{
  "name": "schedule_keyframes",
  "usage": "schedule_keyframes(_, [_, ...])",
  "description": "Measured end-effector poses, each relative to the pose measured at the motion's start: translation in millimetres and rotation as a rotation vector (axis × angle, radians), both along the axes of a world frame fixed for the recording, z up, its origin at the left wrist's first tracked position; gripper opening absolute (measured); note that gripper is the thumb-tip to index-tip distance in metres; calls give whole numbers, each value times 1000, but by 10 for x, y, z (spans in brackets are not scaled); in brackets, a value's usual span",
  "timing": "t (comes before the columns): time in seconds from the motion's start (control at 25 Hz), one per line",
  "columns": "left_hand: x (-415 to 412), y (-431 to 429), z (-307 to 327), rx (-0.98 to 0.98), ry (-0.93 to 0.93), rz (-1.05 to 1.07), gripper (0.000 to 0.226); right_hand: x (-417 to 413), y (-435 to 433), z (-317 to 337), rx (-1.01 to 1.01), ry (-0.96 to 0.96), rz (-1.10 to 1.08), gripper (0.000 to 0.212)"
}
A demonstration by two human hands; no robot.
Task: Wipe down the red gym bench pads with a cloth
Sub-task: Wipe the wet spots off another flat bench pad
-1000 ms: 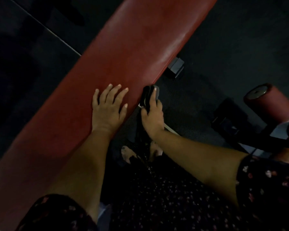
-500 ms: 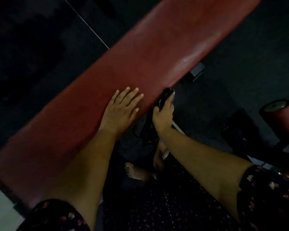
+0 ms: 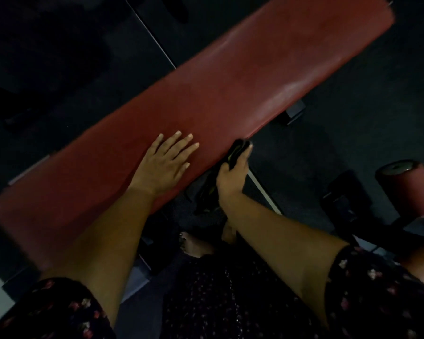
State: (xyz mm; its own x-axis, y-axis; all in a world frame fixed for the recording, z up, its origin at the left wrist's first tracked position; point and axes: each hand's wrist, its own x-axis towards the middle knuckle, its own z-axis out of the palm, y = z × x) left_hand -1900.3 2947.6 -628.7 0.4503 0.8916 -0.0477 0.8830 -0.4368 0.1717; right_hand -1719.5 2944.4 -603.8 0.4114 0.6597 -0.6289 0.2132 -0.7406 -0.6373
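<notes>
A long red bench pad [image 3: 242, 77] runs diagonally from lower left to upper right. My left hand [image 3: 165, 165] lies flat on its top near the front edge, fingers straight and spread. My right hand [image 3: 231, 176] presses a dark cloth [image 3: 238, 150] against the pad's near side edge, fingers wrapped over the bunched cloth. The rest of the cloth hangs down below my right wrist. The room is dim.
A red roller pad [image 3: 409, 189] on a dark frame stands at the right. A bench leg foot [image 3: 295, 112] shows under the pad's far part. Dark rubber floor [image 3: 353, 118] surrounds the bench. My bare feet [image 3: 196, 245] are below the pad.
My right hand has slid the cloth along the pad's side edge toward the far end. My left hand stays flat on top. The view has shifted, showing more of the pad's far end.
</notes>
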Motion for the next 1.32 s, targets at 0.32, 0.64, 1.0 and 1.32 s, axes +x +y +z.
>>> schedule_keyframes(0.32, [-223,-183,48,-45,-25,32,50,-794,-1021,227,-68,123,299,84])
schedule_keyframes(0.64, [-879,-917,29,0,6,97,49,-678,-670,73,-12,-58,121,78])
schedule_keyframes(1.0, [-1291,-1600,-46,62,-80,348,47,-1059,-1890,254,-19,-510,1193,83])
schedule_keyframes(1.32, [-1424,-1888,-45,77,-106,618,50,347,-123,183,1169,-1345,2485,61])
